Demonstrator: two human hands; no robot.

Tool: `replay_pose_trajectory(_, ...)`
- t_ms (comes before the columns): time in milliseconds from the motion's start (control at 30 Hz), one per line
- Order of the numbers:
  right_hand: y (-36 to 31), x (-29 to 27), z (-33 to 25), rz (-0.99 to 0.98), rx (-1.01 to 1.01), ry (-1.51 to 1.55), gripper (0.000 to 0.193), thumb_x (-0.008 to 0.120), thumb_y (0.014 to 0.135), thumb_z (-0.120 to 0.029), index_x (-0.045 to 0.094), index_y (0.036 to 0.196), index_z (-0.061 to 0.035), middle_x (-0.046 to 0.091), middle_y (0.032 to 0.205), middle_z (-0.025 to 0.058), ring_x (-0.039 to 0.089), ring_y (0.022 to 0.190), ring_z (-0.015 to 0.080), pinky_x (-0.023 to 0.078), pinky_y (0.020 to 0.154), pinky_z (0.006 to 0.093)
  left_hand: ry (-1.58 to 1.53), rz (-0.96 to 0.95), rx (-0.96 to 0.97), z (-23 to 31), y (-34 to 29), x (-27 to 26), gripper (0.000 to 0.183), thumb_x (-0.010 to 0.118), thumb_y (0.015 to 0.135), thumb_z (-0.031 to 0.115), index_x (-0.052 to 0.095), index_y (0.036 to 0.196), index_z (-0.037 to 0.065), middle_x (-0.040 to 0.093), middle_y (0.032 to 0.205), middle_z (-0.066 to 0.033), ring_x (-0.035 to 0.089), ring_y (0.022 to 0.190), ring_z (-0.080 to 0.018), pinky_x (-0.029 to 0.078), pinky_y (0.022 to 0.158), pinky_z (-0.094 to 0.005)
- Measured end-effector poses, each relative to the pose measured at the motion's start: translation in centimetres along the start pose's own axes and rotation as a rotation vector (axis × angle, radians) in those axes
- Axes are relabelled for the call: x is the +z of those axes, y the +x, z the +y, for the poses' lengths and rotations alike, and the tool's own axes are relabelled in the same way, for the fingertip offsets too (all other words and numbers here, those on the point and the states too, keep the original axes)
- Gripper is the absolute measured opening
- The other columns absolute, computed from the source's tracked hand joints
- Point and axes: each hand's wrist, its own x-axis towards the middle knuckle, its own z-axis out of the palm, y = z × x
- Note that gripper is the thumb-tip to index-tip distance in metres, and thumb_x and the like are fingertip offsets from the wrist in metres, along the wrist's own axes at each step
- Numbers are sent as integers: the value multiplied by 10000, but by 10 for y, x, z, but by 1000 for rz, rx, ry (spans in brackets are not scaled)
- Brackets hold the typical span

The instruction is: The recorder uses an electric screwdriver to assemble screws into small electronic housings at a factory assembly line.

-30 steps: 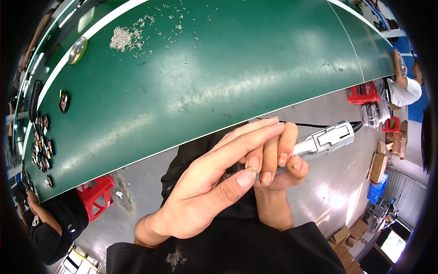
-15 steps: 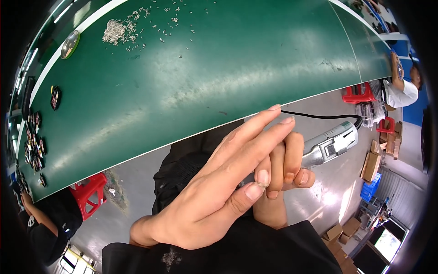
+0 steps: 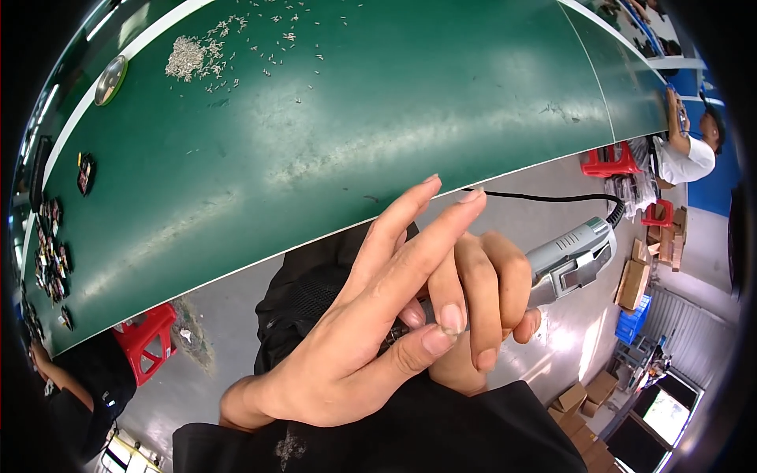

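My right hand (image 3: 495, 296) is wrapped round a grey electric screwdriver (image 3: 574, 258) held at a tilt over my lap, its black cord (image 3: 544, 196) running from the back end toward the table edge. Thumb and a fingertip of my left hand (image 3: 339, 347) pinch together right against my right fingers, while two other fingers stretch out toward the table. A dark bit of something shows behind the left thumb, mostly covered by the fingers; I cannot tell what it is. The tool's front end is hidden by both hands.
A green table (image 3: 355, 134) spans the view, bearing a pile of small metal pins (image 3: 185, 59), a round dish (image 3: 111, 80) and several small dark parts (image 3: 52, 260). Red stools (image 3: 148, 340) stand below. Co-workers sit at left (image 3: 87, 378) and far right (image 3: 684, 158).
My left fingers have shifted slightly left and spread a little more. My right fingers have shifted on the electric screwdriver, which stays in my right hand. The view has moved slightly.
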Motion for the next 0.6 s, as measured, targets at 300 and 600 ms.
replay_pose_trajectory(300, -2, -3, 4, -39, -40, 76, 124, 630, 848, -221, 697, 888, -125, 607, 1076, 192, 548, 984, 309, 459, 878, 354, -51, -102, 90, -6, -1, 3, 772, 489, 938, 362, 99, 1447, -68, 98, 1523, -212, 85, 1420, -314, 60, 1129, -424)
replay_pose_trajectory(600, -1, -5, -5, -81, -25, 16, 53, 685, 819, -140, 700, 862, -113, 571, 1083, 207, 612, 920, 307, 510, 848, 358, -58, -137, 178, -6, 1, 8, 734, 414, 972, 365, 64, 1447, -71, 59, 1519, -235, 78, 1419, -328, 69, 1129, -435)
